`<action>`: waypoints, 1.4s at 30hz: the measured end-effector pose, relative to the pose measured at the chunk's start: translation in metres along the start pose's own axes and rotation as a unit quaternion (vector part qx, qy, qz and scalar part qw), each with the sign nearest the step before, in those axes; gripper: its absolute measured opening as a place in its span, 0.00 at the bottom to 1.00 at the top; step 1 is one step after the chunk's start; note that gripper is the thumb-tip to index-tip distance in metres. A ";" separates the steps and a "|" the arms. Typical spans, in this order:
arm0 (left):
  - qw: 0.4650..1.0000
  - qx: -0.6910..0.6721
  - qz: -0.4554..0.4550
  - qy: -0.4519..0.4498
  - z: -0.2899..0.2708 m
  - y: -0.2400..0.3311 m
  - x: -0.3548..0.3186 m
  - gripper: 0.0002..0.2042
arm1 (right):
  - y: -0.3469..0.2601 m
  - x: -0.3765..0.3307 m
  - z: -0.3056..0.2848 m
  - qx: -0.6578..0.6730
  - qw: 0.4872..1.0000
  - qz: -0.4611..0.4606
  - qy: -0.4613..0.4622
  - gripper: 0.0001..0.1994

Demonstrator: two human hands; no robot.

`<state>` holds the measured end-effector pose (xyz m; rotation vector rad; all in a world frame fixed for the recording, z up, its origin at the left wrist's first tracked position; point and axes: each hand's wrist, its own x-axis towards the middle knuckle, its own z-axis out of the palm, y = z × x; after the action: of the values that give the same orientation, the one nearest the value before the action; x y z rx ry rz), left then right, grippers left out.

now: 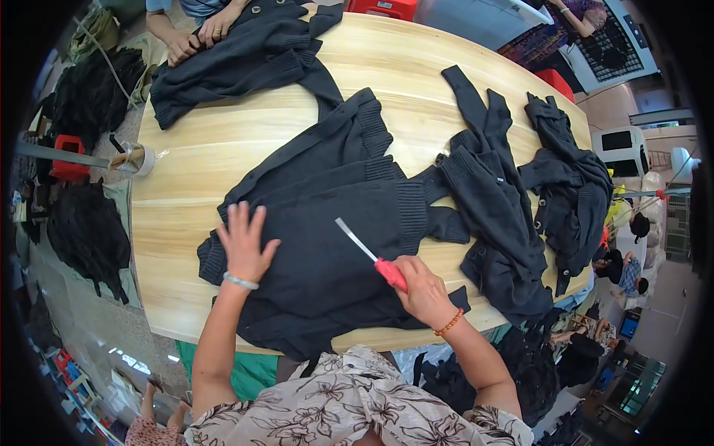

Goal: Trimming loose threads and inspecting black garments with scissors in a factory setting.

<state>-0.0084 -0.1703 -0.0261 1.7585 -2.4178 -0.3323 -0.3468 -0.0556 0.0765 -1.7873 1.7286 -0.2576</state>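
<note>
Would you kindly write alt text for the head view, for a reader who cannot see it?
A person's left hand presses flat on a black knitted garment spread on a wooden table, while the right hand holds a red-handled tool over it. More black garments lie to the right.

A knitted garment (335,245) lies spread across the near middle of the tabletop (223,141), the person's left hand (244,245) flat on its left part and the right hand (420,286) at its right edge, gripping a tool (372,256) whose blade points up and left over the knit. To the right lie two more heaped garments (513,223), one beside the other. At the far left edge, another person's hands (197,37) rest on a further garment (238,63).
</note>
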 end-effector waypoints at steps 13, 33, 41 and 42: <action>0.955 -0.183 -0.230 0.047 0.007 -0.091 -0.044 0.32 | 0.037 0.000 0.071 -0.072 0.992 0.064 0.080 0.20; 0.956 -0.264 -0.121 0.038 0.022 -0.084 0.022 0.48 | -0.015 0.010 0.044 -0.088 0.994 -0.023 0.056 0.23; 0.898 -0.416 -0.135 -0.047 0.001 -0.103 0.047 0.22 | -0.015 0.044 -0.033 -0.149 0.980 -0.052 0.117 0.23; 0.914 -0.392 -0.109 -0.009 -0.017 -0.099 0.065 0.21 | -0.006 0.054 -0.044 -0.168 0.973 -0.071 0.141 0.23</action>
<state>0.0666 -0.2633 -0.0367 1.5979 -1.6885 -1.1515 -0.3595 -0.1208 0.0992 -2.2141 1.9328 -0.3063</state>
